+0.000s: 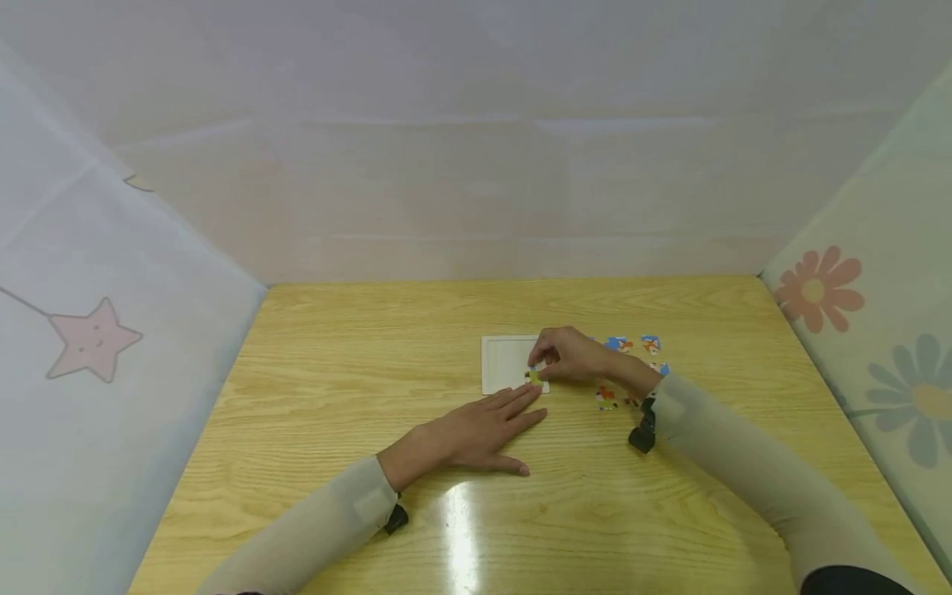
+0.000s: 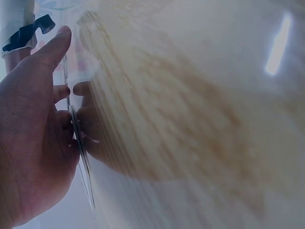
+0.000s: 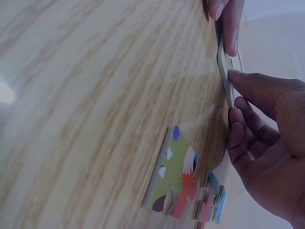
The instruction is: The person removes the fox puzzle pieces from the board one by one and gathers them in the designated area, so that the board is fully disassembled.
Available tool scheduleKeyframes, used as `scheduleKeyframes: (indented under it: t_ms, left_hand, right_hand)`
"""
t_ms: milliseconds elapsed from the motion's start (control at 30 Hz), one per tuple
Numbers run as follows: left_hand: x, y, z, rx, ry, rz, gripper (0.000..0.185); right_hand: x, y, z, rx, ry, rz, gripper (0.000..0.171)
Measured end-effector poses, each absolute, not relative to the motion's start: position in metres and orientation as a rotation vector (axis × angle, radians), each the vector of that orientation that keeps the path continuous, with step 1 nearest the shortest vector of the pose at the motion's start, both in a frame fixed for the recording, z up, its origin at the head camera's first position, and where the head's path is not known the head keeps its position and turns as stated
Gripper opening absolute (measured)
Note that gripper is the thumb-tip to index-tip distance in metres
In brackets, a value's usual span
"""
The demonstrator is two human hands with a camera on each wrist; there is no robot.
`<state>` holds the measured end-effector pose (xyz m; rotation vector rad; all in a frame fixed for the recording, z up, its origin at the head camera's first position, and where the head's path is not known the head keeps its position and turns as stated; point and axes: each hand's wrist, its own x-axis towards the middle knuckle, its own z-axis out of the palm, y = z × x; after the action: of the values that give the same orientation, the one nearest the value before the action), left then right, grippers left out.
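A white puzzle tray (image 1: 507, 362) lies flat on the wooden table. My left hand (image 1: 482, 430) rests palm down at its near edge, fingers straight and the fingertips right at the rim; in the left wrist view the same hand (image 2: 38, 129) has its thumb stretched away. Over the tray's right side, my right hand (image 1: 571, 354) pinches a small green jigsaw piece (image 1: 535, 378) at the lower right corner. The right wrist view shows that hand's thumb (image 3: 252, 86) pressing at the tray rim with the other fingers curled beneath; most of the piece is hidden there.
Several loose jigsaw pieces lie right of the tray, partly under the right forearm, including a fox-patterned one (image 1: 651, 345) and a red-and-green one (image 1: 606, 399). A green-and-orange piece (image 3: 167, 176) shows close up in the right wrist view. Printed cloth walls (image 1: 476, 198) enclose the table.
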<state>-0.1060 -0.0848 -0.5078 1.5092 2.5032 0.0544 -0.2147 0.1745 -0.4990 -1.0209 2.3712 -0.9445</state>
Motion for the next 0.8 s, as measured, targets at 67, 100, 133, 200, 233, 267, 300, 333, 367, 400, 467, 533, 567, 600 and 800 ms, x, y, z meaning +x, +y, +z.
scheduleKeyframes:
  t_ms: [67, 100, 133, 200, 233, 267, 300, 333, 367, 400, 467, 533, 567, 600, 800]
  left_hand:
    - [-0.1062, -0.0857, -0.5084, 1.509, 2.503, 0.059, 0.092]
    - [-0.1062, -0.0863, -0.5088, 1.510, 2.503, 0.058, 0.092]
    - [-0.1063, -0.0867, -0.5090, 1.510, 2.503, 0.055, 0.092]
    - [-0.1066, -0.0879, -0.5098, 1.511, 2.500, 0.049, 0.092]
    - [-0.1067, -0.0885, -0.5101, 1.511, 2.499, 0.047, 0.092]
    - [-0.1069, -0.0890, -0.5103, 1.512, 2.498, 0.044, 0.092]
    - [-0.1070, -0.0896, -0.5106, 1.512, 2.497, 0.042, 0.092]
    - [-0.1071, -0.0902, -0.5108, 1.513, 2.497, 0.040, 0.092]
    - [-0.1073, -0.0908, -0.5108, 1.515, 2.497, 0.039, 0.092]
    - [-0.1075, -0.0914, -0.5110, 1.515, 2.497, 0.037, 0.092]
    - [-0.1078, -0.0924, -0.5109, 1.516, 2.496, 0.034, 0.092]
    - [-0.1081, -0.0930, -0.5111, 1.518, 2.494, 0.035, 0.092]
    - [-0.1082, -0.0931, -0.5109, 1.519, 2.493, 0.037, 0.093]
    - [-0.1081, -0.0930, -0.5110, 1.519, 2.492, 0.039, 0.093]
    - [-0.1070, -0.0911, -0.5084, 1.518, 2.492, 0.056, 0.092]
  right_hand:
    - [-0.2152, 0.1747, -0.4998, -1.028, 2.366, -0.947, 0.016]
    - [-0.2152, 0.1747, -0.4994, -1.032, 2.362, -0.950, 0.016]
    - [-0.2156, 0.1749, -0.4994, -1.039, 2.360, -0.951, 0.016]
    - [-0.2161, 0.1748, -0.4990, -1.047, 2.357, -0.949, 0.016]
    - [-0.2166, 0.1746, -0.4992, -1.049, 2.357, -0.943, 0.016]
    - [-0.2171, 0.1743, -0.4990, -1.048, 2.355, -0.938, 0.016]
    - [-0.2174, 0.1740, -0.4990, -1.050, 2.356, -0.931, 0.016]
    - [-0.2178, 0.1737, -0.4991, -1.047, 2.357, -0.923, 0.016]
    - [-0.2179, 0.1734, -0.4990, -1.043, 2.357, -0.916, 0.016]
    - [-0.2184, 0.1732, -0.4990, -1.043, 2.356, -0.912, 0.016]
    - [-0.2188, 0.1729, -0.4983, -1.038, 2.351, -0.910, 0.016]
    - [-0.2187, 0.1727, -0.4972, -1.025, 2.342, -0.912, 0.016]
    - [-0.2186, 0.1725, -0.4967, -1.020, 2.339, -0.914, 0.016]
    - [-0.2187, 0.1725, -0.4962, -1.016, 2.334, -0.918, 0.016]
    - [-0.2202, 0.1727, -0.4972, -1.002, 2.318, -0.940, 0.015]
